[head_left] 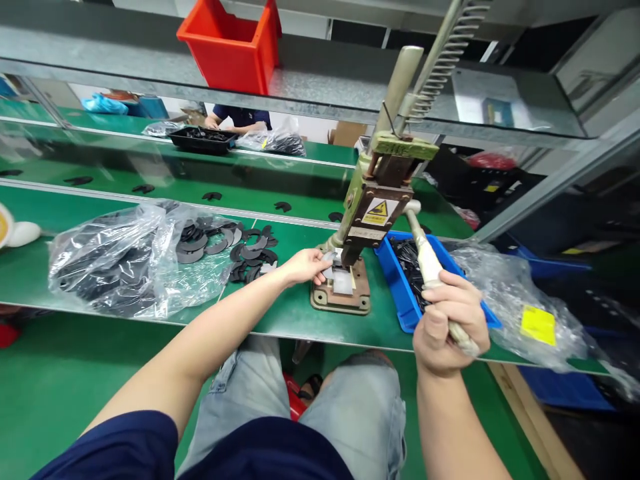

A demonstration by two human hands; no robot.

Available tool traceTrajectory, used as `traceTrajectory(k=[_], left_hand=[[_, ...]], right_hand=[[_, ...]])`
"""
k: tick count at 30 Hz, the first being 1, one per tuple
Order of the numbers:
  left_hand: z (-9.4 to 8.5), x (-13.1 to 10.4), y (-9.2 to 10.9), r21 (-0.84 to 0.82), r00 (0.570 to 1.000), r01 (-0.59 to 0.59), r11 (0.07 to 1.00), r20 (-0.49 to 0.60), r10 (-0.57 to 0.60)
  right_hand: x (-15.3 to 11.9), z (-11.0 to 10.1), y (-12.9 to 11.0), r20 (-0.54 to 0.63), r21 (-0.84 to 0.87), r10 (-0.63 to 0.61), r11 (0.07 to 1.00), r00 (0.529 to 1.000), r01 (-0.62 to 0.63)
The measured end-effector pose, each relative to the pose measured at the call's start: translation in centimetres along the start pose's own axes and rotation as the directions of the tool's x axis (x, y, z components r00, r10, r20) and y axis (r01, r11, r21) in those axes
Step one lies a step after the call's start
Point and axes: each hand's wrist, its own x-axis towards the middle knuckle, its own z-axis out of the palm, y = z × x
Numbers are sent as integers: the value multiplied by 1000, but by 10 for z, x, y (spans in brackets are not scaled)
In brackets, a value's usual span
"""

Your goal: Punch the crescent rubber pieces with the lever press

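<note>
Nearest, at the lower right of the frame, the right hand [450,323] grips the pale lever [427,257] of a press, fingers wrapped round it and thumb closed over; the lever slants toward the seated person, which probably makes it easy to reach.

Nearer the centre, the left hand [305,267] pinches a flat grey piece [328,265] between thumb and fingers at the left side of the press base [323,301]. Holding it by the edge seems a way to steer it in the narrow gap under the press head; whether it touches the base I cannot tell.

Right of the base sits a blue bin [406,303] of dark parts, likely there for easy reach, with a clear bag [505,287] beside it. Left of the base lie loose curved pieces [255,250], spilling by a plastic bag [115,260], on the left hand's side.

Beyond the press [380,190], spaced dark pieces lie along a green strip [250,179]. Farther up stand a red bin [227,57] on a shelf and, upper left of centre, another person's arms behind a black tray [203,142].
</note>
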Motion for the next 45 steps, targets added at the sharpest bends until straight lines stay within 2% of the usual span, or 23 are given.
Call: traceTrajectory(k=[4, 13, 16, 19, 20, 22, 24, 26, 29, 32, 34, 36, 38, 40, 42, 44, 45], left_hand=[[14, 12, 8, 60, 998, 60, 996, -1, -60], [25, 26, 28, 247, 989, 150, 957, -25, -149], [27, 30, 30, 244, 986, 168, 955, -27, -167], [22, 23, 26, 151, 983, 177, 973, 16, -182], [19, 17, 24, 90, 987, 149, 985, 46, -153], [11, -1, 17, -55, 993, 15, 998, 115, -9], [1, -26, 7, -149, 971, -125, 981, 183, 152], [-9, -53, -6, -135, 947, -170, 976, 253, 200], [-26, -85, -27, -26, 954, -141, 990, 263, 142], [-50, -100, -38, 37, 977, -145, 989, 166, 137], [-71, -100, -39, 95, 983, -164, 982, 94, 156], [-98, -92, -35, 240, 983, -176, 955, -14, 185], [-130, -79, -28, 471, 959, -123, 874, -168, 226], [-164, -61, -20, 705, 916, 33, 708, -305, 260], [-193, -42, -13, 843, 903, 188, 503, -350, 249], [-215, -24, -10, 878, 905, 252, 406, -363, 222], [-222, -16, -9, 883, 908, 267, 386, -365, 205]], right_hand=[[-2, -1, 0, 6, 8, 10, 1000, 1000, -10], [-4, -1, -6, -6, 12, 64, 998, 998, -64], [-3, -3, -5, 13, -9, 58, 998, 998, -57], [-3, -6, -4, 43, -27, 48, 999, 998, -47], [-2, -7, -3, 45, -27, 46, 999, 998, -45], [-1, -7, -3, 38, -23, 37, 999, 999, -36], [0, -5, -2, 14, -23, 24, 999, 1000, -24], [1, -2, -1, -16, -20, 13, 1000, 1000, -14], [3, 4, 5, -73, -13, -9, 1000, 997, 8], [4, 10, 15, -164, 3, -69, 998, 984, 70], [4, 12, 24, -214, 7, -103, 994, 971, 107], [4, 14, 31, -254, 1, -118, 993, 960, 122], [4, 14, 35, -277, -3, -109, 994, 955, 113], [4, 15, 37, -299, 2, -108, 994, 948, 114], [4, 15, 38, -310, 4, -109, 993, 945, 116], [5, 16, 39, -324, 4, -126, 991, 938, 134], [5, 16, 39, -328, 4, -137, 989, 935, 147]])
